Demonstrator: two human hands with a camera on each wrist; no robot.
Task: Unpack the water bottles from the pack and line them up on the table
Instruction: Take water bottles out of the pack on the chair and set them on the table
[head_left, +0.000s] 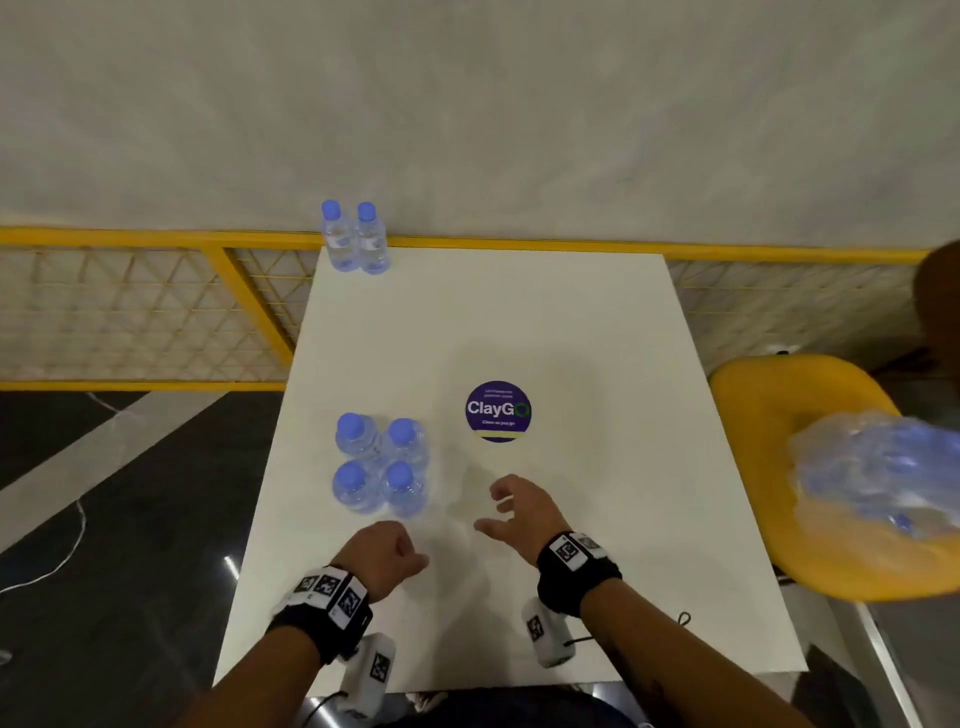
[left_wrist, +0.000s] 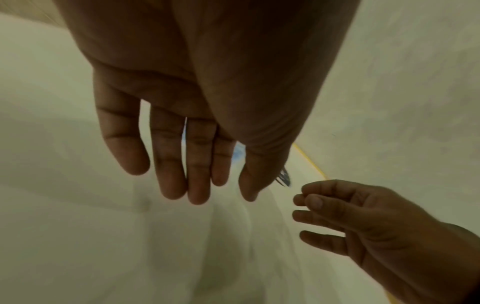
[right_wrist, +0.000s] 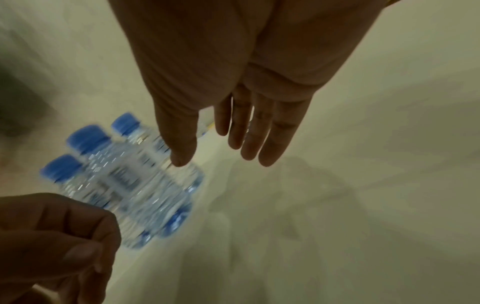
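Four clear bottles (head_left: 381, 470), blue caps, clustered upright on table (head_left: 571, 322).

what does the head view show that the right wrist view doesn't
Only the head view shows the two bottles standing at the table's far left corner, the round ClayGo sticker, the yellow chair holding crumpled plastic wrap, and the yellow railing.

Only the right wrist view shows the right hand's fingers from below, straight and holding nothing.

Both show the cluster of four bottles, the left hand, the right hand and the white table.
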